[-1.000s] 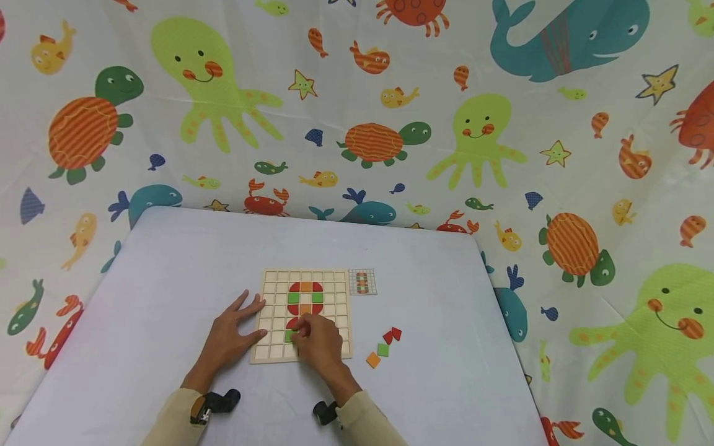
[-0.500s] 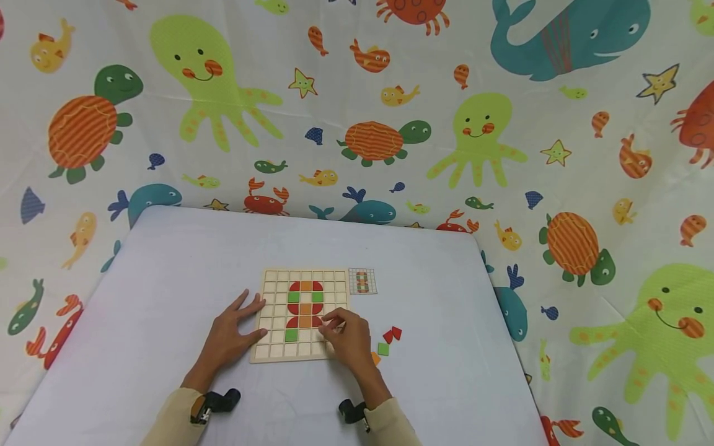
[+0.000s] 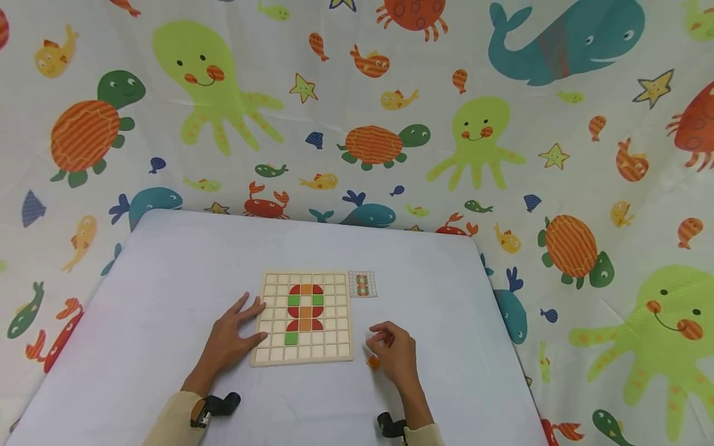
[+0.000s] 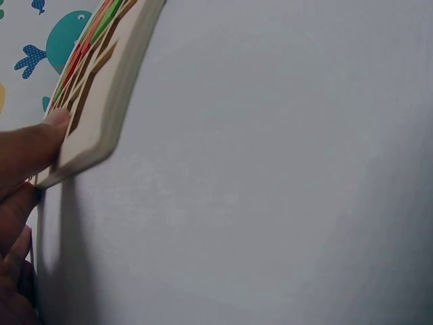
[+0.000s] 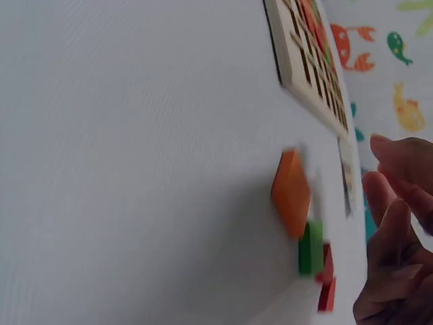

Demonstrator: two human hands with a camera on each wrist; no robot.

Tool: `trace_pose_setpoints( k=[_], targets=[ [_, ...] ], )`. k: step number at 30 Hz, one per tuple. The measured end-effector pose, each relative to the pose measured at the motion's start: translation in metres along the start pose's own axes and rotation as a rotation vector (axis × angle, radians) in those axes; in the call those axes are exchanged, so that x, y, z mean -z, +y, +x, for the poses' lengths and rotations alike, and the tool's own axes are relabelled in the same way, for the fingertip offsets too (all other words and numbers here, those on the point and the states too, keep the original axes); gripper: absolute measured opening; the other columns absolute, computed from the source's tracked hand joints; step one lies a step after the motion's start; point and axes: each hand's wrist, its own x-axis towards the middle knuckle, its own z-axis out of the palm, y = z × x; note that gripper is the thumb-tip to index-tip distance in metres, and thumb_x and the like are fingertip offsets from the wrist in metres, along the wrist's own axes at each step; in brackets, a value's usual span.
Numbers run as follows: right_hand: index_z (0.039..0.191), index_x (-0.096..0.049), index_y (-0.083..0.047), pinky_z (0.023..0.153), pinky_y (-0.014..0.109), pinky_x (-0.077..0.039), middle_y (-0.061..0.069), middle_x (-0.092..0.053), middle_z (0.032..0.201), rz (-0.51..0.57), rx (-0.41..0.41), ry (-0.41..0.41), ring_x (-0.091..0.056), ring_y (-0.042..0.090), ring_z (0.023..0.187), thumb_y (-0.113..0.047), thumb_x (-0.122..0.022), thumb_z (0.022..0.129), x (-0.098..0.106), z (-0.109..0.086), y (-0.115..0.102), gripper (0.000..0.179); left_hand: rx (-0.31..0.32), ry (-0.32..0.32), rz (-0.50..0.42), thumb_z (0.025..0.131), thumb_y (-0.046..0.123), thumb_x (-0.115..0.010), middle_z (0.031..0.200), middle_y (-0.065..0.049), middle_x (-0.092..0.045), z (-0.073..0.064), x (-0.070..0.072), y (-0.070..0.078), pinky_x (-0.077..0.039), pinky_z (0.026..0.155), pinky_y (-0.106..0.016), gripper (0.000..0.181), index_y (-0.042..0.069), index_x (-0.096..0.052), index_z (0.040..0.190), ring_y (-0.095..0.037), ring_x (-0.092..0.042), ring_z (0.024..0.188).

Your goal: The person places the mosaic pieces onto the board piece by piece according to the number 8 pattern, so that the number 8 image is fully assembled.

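Observation:
A wooden grid board [image 3: 334, 353] lies on the table, with red, orange and green tiles [image 3: 305, 308] set in its middle columns. A single green tile [image 3: 291, 339] sits below them on the left. My left hand [image 3: 225, 337] rests along the board's left edge, fingers spread, the thumb touching the rim. My right hand [image 3: 395, 354] hovers right of the board with nothing between thumb and fingers. Near it lie a loose orange tile [image 5: 291, 195], a green tile [image 5: 311, 248] and two red pieces [image 5: 326, 295]. In the head view the hand covers all but the orange one.
A small pattern card [image 3: 363, 284] with a printed grid lies against the board's upper right corner. White cloth [image 3: 435, 279] covers the table, and a curtain [image 3: 368, 74] printed with sea animals hangs behind it. Each wrist wears a black camera [image 3: 223, 404].
My right hand has moved right, from the board to over the loose pieces. A red piece now shows right of the lower orange tile. My left hand has stayed at the board's edge.

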Motion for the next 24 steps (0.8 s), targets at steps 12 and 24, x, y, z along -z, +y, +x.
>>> trace_pose_setpoints(
  k=[12,24],
  targets=[
    [0.106,-0.080,-0.020,0.057,0.025,-0.043,-0.006,-0.068,0.081,-0.190,-0.106,0.038,-0.053,0.013,0.070,-0.011,-0.090,0.082,0.027,-0.015,0.028,0.027,0.040,-0.037,0.010,0.087,0.021,-0.087,0.172,-0.029,-0.028,0.000,0.000,0.000,-0.031,0.122,-0.073,0.078,0.009,-0.052,0.156,-0.058,-0.031,0.155],
    [0.099,-0.078,-0.018,0.061,0.026,-0.043,-0.002,-0.066,0.083,-0.194,-0.116,0.010,-0.053,0.016,0.076,-0.012,-0.089,0.084,0.024,-0.013,0.031,0.020,0.032,-0.030,0.011,0.087,0.022,-0.087,0.171,-0.030,-0.029,0.000,0.001,0.000,-0.032,0.121,-0.073,0.078,0.009,-0.053,0.155,-0.059,-0.032,0.154]
  ],
)
